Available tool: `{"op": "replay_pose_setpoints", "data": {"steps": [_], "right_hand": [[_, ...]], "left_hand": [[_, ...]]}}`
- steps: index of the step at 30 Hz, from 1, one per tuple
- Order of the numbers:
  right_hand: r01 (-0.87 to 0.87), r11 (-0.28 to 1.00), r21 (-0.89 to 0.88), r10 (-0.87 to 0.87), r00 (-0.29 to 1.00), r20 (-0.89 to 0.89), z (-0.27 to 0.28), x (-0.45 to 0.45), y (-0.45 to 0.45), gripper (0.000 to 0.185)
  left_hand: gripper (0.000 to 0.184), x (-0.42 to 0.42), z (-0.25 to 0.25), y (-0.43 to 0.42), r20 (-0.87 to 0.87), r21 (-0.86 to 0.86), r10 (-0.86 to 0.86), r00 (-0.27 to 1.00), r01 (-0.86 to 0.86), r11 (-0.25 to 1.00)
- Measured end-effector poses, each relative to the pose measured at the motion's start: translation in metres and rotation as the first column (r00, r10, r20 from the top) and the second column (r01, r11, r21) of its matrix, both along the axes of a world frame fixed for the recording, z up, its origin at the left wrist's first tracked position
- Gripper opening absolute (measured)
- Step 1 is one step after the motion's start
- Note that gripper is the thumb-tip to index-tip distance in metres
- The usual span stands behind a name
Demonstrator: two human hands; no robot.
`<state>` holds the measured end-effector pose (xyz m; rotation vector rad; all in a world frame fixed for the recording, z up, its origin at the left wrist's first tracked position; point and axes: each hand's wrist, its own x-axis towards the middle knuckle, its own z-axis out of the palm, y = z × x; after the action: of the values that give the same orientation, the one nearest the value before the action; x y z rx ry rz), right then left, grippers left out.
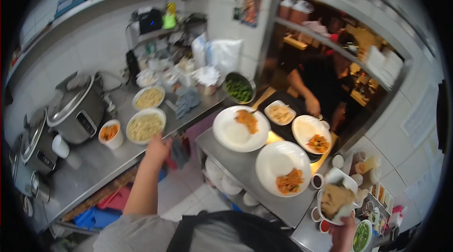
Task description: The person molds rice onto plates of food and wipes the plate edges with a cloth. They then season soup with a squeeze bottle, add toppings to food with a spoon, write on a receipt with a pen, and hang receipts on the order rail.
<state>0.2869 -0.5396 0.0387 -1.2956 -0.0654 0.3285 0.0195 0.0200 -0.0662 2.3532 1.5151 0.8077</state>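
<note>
Right of the steel table (238,164), the white bowl (340,177) is gripped by the right hand (343,232) and is best kept level; left of it, the left hand (159,147) is held near a pale-food bowl (146,125), its finger spacing unclear.

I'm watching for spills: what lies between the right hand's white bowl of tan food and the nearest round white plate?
In the head view, a small cup of dark sauce lies between bowl and plate.

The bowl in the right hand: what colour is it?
The bowl in the right hand is white, as the head view, the only one, shows.
</note>
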Motion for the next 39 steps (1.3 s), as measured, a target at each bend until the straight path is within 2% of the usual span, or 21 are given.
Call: {"op": "replay_pose_setpoints", "data": {"steps": [2, 4, 5, 7, 8, 10, 11, 13, 14, 18, 20, 23, 27, 30, 32, 33, 34, 35, 36, 37, 39], "right_hand": [[-0.189, 0.981, 0.046, 0.192, 0.979, -0.071, -0.013, -0.003, 0.074, 0.046], [-0.376, 0.926, 0.04, 0.378, 0.924, -0.065, -0.016, -0.014, 0.155, 0.045], [-0.47, 0.882, 0.044, 0.472, 0.88, -0.057, -0.023, -0.015, 0.191, 0.047], [-0.543, 0.839, 0.028, 0.543, 0.835, -0.091, -0.028, -0.03, 0.266, 0.05], [-0.569, 0.822, 0.035, 0.569, 0.815, -0.105, -0.036, -0.036, 0.301, 0.05], [-0.72, 0.694, 0.026, 0.717, 0.688, -0.111, -0.054, -0.039, 0.363, 0.049], [-0.734, 0.679, 0.01, 0.729, 0.673, -0.129, -0.059, -0.048, 0.396, 0.048], [-0.83, 0.553, 0.078, 0.83, 0.54, -0.136, -0.094, -0.048, 0.454, 0.043], [-0.831, 0.554, 0.056, 0.825, 0.539, -0.169, -0.108, -0.053, 0.481, 0.04], [-0.86, 0.51, -0.024, 0.825, 0.496, -0.272, -0.149, -0.063, 0.555, 0.035], [-0.899, 0.435, -0.052, 0.864, 0.433, -0.258, -0.165, -0.062, 0.579, 0.035], [-0.894, 0.431, -0.122, 0.845, 0.448, -0.291, -0.168, -0.068, 0.605, 0.035], [-0.89, 0.442, -0.107, 0.832, 0.452, -0.323, -0.18, -0.071, 0.638, 0.031], [-0.907, 0.42, -0.025, 0.854, 0.404, -0.328, -0.179, -0.081, 0.652, 0.033], [-0.893, 0.425, 0.144, 0.881, 0.372, -0.291, -0.163, -0.09, 0.645, 0.05], [-0.896, 0.417, 0.15, 0.89, 0.37, -0.265, -0.167, -0.093, 0.638, 0.057], [-0.896, 0.417, 0.156, 0.896, 0.376, -0.236, -0.17, -0.093, 0.626, 0.065], [-0.933, 0.33, 0.146, 0.926, 0.29, -0.24, -0.176, -0.089, 0.609, 0.076], [-0.968, 0.221, 0.115, 0.958, 0.193, -0.212, -0.161, -0.087, 0.577, 0.081], [-0.981, 0.181, 0.075, 0.964, 0.162, -0.212, -0.177, -0.082, 0.551, 0.067], [-1.0, 0.025, -0.002, 0.976, 0.025, -0.216, -0.186, -0.068, 0.472, 0.06]], "left_hand": [[0.046, -0.051, -0.003, 0.035, 0.127, 0.053, 0.198, 0.972, -0.206, 0.977], [0.047, -0.101, -0.024, 0.074, 0.146, 0.134, 0.343, 0.928, -0.363, 0.922], [0.047, -0.121, -0.041, 0.093, 0.127, 0.109, 0.377, 0.917, -0.391, 0.914], [0.045, -0.15, -0.069, 0.129, 0.068, -0.112, 0.467, 0.882, -0.458, 0.882], [0.045, -0.153, -0.07, 0.136, 0.054, -0.119, 0.474, 0.879, -0.466, 0.877], [0.042, -0.144, -0.071, 0.143, 0.26, -0.635, 0.491, 0.832, -0.236, 0.736], [0.042, -0.139, -0.073, 0.144, 0.253, -0.639, 0.493, 0.832, -0.238, 0.731], [0.039, -0.132, -0.078, 0.146, 0.482, -0.774, 0.462, 0.745, 0.115, 0.622], [0.039, -0.133, -0.082, 0.149, 0.479, -0.776, 0.459, 0.748, 0.116, 0.62], [0.033, -0.139, -0.076, 0.153, 0.508, -0.741, 0.433, 0.745, 0.121, 0.661], [0.031, -0.151, -0.075, 0.163, 0.444, -0.745, 0.403, 0.8, 0.081, 0.662], [0.031, -0.171, -0.07, 0.175, 0.41, -0.721, 0.353, 0.841, 0.062, 0.69], [0.036, -0.206, -0.088, 0.208, 0.32, -0.702, 0.336, 0.886, -0.017, 0.712], [0.041, -0.215, -0.079, 0.214, 0.349, -0.673, 0.422, 0.837, -0.089, 0.734], [0.047, -0.22, -0.065, 0.212, 0.245, -0.656, 0.449, 0.859, -0.194, 0.729], [0.052, -0.229, -0.073, 0.214, 0.242, -0.585, 0.452, 0.859, -0.242, 0.774], [0.053, -0.232, -0.066, 0.217, 0.008, -0.557, 0.486, 0.874, -0.399, 0.728], [0.054, -0.246, -0.082, 0.223, -0.137, -0.351, 0.419, 0.897, -0.44, 0.827], [0.052, -0.225, -0.063, 0.201, -0.141, -0.249, 0.434, 0.89, -0.456, 0.854], [0.052, -0.201, -0.032, 0.177, -0.136, -0.149, 0.447, 0.884, -0.465, 0.873], [0.05, -0.164, -0.006, 0.168, -0.151, -0.012, 0.37, 0.917, -0.376, 0.926]]}}
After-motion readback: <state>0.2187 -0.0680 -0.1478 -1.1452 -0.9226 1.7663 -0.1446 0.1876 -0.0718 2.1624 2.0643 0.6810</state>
